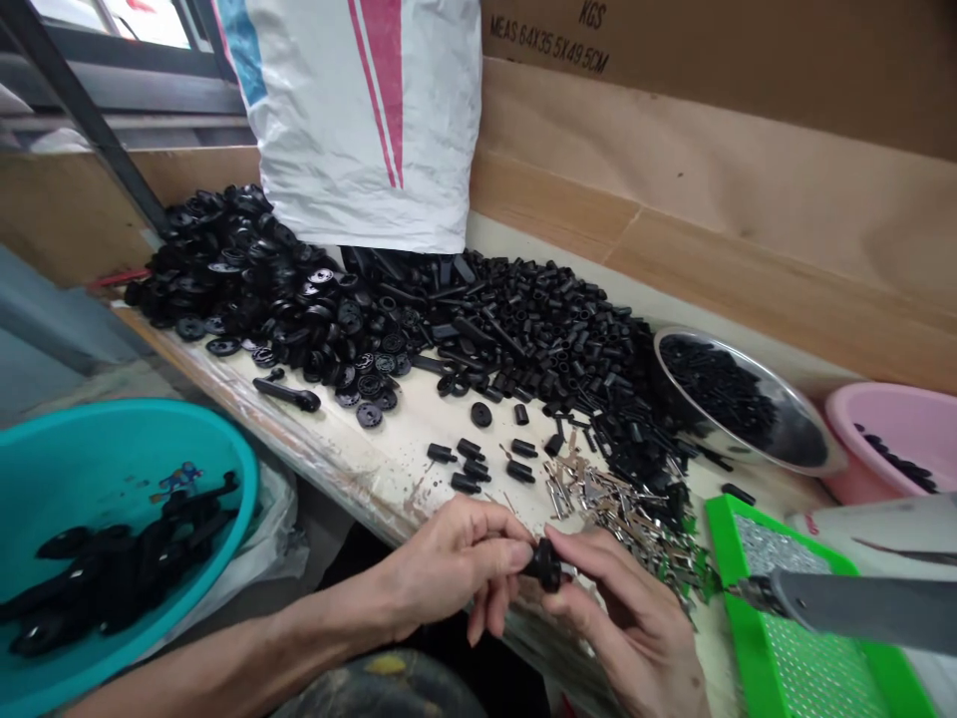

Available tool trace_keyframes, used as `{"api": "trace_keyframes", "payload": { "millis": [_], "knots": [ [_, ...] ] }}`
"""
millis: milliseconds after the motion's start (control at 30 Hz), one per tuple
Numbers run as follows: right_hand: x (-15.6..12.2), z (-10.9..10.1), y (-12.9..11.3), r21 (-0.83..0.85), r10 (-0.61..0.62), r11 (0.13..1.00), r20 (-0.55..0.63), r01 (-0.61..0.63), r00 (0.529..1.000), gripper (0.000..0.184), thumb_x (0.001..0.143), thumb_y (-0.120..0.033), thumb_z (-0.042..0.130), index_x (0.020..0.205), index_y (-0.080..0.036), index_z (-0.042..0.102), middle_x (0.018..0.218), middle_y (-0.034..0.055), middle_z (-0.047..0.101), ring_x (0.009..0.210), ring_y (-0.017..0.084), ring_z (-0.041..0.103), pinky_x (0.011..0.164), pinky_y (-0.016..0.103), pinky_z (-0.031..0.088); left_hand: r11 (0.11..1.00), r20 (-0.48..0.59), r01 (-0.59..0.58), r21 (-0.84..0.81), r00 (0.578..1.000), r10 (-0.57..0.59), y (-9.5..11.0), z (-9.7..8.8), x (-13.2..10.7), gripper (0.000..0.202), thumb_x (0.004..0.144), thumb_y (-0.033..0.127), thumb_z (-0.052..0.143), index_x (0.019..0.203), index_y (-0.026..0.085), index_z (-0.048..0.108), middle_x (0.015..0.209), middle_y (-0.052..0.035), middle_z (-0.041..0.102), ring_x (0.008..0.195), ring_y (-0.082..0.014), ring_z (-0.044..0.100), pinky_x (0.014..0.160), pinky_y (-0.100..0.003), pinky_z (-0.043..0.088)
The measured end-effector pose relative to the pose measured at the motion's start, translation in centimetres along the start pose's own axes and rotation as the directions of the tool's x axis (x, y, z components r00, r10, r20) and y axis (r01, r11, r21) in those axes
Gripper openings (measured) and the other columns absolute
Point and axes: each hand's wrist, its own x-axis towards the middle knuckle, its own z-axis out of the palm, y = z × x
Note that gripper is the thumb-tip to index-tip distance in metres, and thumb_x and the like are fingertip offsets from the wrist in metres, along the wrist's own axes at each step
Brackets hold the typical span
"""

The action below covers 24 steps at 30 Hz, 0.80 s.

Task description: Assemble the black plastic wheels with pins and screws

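My left hand (456,563) and my right hand (628,623) meet at the near edge of the table (389,469), both pinching one small black plastic part (544,566) between thumbs and fingertips. Just beyond the hands lie a few loose black cylinders (468,464) and a scatter of small metal pieces (620,509). Farther back, a large heap of black round discs (246,289) sits on the left and a heap of black tubes (538,319) in the middle. One assembled black handle (288,394) lies apart near the left edge.
A teal basin (112,459) with assembled black parts stands low on the left. A steel bowl (793,439) of black pieces, a pink basin (897,419) and a green tray (748,608) are on the right, with a grey tool (844,603) across the tray. A white sack (359,110) stands behind.
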Motion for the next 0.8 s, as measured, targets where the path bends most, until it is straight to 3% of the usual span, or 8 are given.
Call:
{"api": "trace_keyframes", "payload": {
  "millis": [200, 333, 467, 533, 633, 700, 800],
  "knots": [
    [-0.4, 0.1, 0.2, 0.022, 0.027, 0.999, 0.004, -0.027, 1.0, 0.035, 0.086, -0.025, 0.067, 0.12, -0.031, 0.063, 0.092, -0.0017, 0.067, 0.079, 0.012, 0.066, 0.071, 0.017, 0.052, 0.991, 0.063, 0.035, -0.131, 0.998, -0.026, -0.1, 0.1, -0.2, 0.024, 0.085, 0.034, 0.058, 0.086, 0.011, 0.064, 0.053, -0.0006, 0.058, 0.037, -0.0068, 0.047, 0.034, -0.014, 0.038],
    [-0.5, 0.0, 0.1, 0.034, 0.031, 0.999, -0.007, -0.031, 0.999, 0.034, 0.085, -0.023, 0.068, 0.118, -0.031, 0.064, 0.089, -0.0021, 0.067, 0.077, 0.011, 0.065, 0.07, 0.017, 0.051, 0.992, 0.08, 0.021, -0.127, 0.997, -0.011, 0.1, -0.1, -0.4, 0.023, 0.086, 0.036, 0.059, 0.089, 0.013, 0.06, 0.054, 0.0001, 0.059, 0.037, -0.0074, 0.048, 0.034, -0.014, 0.039],
    [-0.4, 0.2, 0.0, 0.086, 0.024, 0.996, 0.01, -0.024, 1.0, 0.034, 0.084, -0.022, 0.069, 0.117, -0.031, 0.065, 0.086, -0.0019, 0.067, 0.072, 0.011, 0.064, 0.065, 0.017, 0.051, 0.969, 0.172, 0.118, -0.218, 0.982, -0.081, 0.1, -0.2, -0.4, 0.025, 0.087, 0.039, 0.056, 0.083, 0.014, 0.055, 0.06, -0.0008, 0.06, 0.034, -0.0047, 0.044, 0.031, -0.013, 0.032],
    [-0.5, 0.5, 0.0, 0.101, 0.063, 0.993, 0.001, -0.062, 0.998, 0.035, 0.082, -0.02, 0.07, 0.115, -0.031, 0.066, 0.085, -0.0021, 0.067, 0.071, 0.011, 0.064, 0.063, 0.017, 0.051, 0.987, 0.107, 0.086, -0.137, 0.992, -0.071, -0.2, 0.0, -0.4, 0.025, 0.089, 0.04, 0.052, 0.083, 0.016, 0.052, 0.056, 0.0019, 0.057, 0.032, -0.0046, 0.041, 0.03, -0.013, 0.028],
    [-0.6, 1.0, 0.1, 0.13, 0.195, 0.974, -0.054, -0.187, 0.979, 0.033, 0.081, -0.022, 0.07, 0.112, -0.034, 0.068, 0.084, -0.0027, 0.067, 0.068, 0.011, 0.063, 0.061, 0.017, 0.05, 0.983, -0.083, -0.102, 0.15, 0.99, 0.116, -0.7, 0.4, -0.5, 0.017, 0.09, 0.034, 0.052, 0.085, 0.018, 0.051, 0.049, 0.0069, 0.049, 0.037, -0.0052, 0.041, 0.037, -0.013, 0.03],
    [-0.8, 1.2, 0.2, 0.162, 0.247, 0.959, -0.067, -0.234, 0.967, 0.032, 0.08, -0.024, 0.072, 0.111, -0.035, 0.069, 0.083, -0.0029, 0.067, 0.067, 0.012, 0.062, 0.06, 0.017, 0.05, 0.955, -0.098, -0.156, 0.251, 0.978, 0.186, -1.0, 0.6, -0.5, 0.012, 0.091, 0.028, 0.051, 0.085, 0.018, 0.051, 0.047, 0.0082, 0.046, 0.039, -0.0049, 0.041, 0.041, -0.013, 0.031],
    [-1.0, 1.4, 0.3, 0.179, 0.235, 0.958, -0.044, -0.224, 0.971, 0.034, 0.079, -0.023, 0.073, 0.111, -0.034, 0.069, 0.085, -0.0021, 0.068, 0.071, 0.013, 0.063, 0.064, 0.018, 0.052, 0.951, -0.046, -0.134, 0.277, 0.987, 0.153, -0.9, 0.5, -0.6, 0.01, 0.092, 0.027, 0.048, 0.085, 0.019, 0.049, 0.045, 0.0092, 0.044, 0.038, -0.0057, 0.039, 0.042, -0.015, 0.031]
  ]
}}
